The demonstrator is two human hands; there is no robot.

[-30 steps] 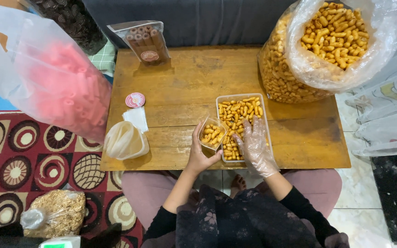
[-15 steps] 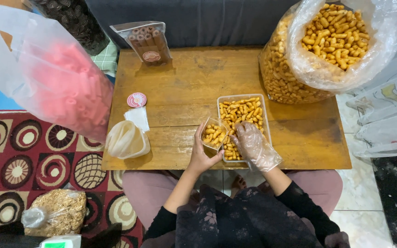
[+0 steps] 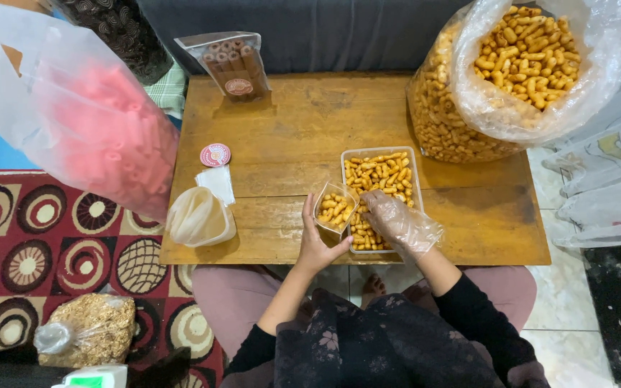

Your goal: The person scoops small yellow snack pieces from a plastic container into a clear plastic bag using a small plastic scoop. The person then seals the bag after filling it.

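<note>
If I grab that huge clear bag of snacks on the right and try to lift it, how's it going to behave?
The snack bag probably feels heavy, since it bulges full. Its thin plastic looks floppy, so it would likely sag and shift rather than hold shape. The top gapes open, so tipping it could spill pieces onto the table.

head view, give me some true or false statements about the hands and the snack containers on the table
1. The left hand holds a small clear container of fried snacks. True.
2. The right hand is bare. False: it wears a thin clear plastic glove.
3. The right hand rests over the rectangular clear tray of snacks. True.
4. The large snack bag stands at the table's left end. False: it stands at the far right corner of the wooden table.
5. The round pink lid sits on the small container. False: it lies on the table, apart, to the left.
</note>
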